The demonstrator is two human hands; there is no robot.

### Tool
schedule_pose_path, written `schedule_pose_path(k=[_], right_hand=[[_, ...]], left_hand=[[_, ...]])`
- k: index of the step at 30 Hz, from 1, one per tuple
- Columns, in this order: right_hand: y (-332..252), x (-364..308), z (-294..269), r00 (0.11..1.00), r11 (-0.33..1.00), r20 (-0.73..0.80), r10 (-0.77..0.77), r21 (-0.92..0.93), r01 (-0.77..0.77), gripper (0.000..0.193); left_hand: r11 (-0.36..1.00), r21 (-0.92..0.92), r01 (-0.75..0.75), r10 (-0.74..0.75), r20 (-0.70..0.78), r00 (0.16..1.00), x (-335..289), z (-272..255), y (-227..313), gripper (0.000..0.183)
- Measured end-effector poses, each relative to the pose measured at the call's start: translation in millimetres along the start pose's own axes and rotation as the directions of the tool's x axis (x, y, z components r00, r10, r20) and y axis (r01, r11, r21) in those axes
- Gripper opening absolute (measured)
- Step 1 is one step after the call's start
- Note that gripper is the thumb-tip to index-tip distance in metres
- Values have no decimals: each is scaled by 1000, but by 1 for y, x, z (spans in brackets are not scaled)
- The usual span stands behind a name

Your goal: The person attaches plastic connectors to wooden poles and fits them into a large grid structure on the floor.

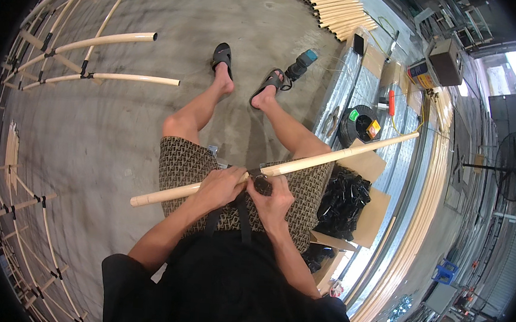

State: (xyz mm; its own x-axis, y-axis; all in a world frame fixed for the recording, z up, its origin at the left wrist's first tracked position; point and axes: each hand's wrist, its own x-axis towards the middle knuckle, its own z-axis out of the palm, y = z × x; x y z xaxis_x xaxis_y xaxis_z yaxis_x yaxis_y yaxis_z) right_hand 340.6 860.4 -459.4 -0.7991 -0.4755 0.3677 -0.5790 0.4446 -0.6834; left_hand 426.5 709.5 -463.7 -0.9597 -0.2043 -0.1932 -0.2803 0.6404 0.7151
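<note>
A long cream-coloured pipe (354, 151) lies slantwise across my lap, its right end farther from me. My left hand (223, 187) is closed round the pipe left of its middle. Just beside it, a black pipe joint (261, 183) sits at the pipe's middle, pinched in the fingers of my right hand (274, 201). My fingers hide part of the joint, so I cannot tell how it is fastened to the pipe.
A cardboard box (371, 214) of black joints stands right of my thigh. A cordless power tool (302, 65) is on the floor past my foot. Cut pipes (340, 14) are piled at the far side. Pipe frames (53, 54) with black joints stand left.
</note>
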Motion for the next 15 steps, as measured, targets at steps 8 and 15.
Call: schedule_pose_path(k=[8,15], right_hand=[[9,-2,-1,1000,1000,-18,1,30,-1,35],[12,-4,0,1000,995,-19,23,100,-21,33]], left_hand=[[999,-21,28,-28,-15,1000,-2,-2,7,42],[999,12,31,-31,35,999,0,-1,3,40]])
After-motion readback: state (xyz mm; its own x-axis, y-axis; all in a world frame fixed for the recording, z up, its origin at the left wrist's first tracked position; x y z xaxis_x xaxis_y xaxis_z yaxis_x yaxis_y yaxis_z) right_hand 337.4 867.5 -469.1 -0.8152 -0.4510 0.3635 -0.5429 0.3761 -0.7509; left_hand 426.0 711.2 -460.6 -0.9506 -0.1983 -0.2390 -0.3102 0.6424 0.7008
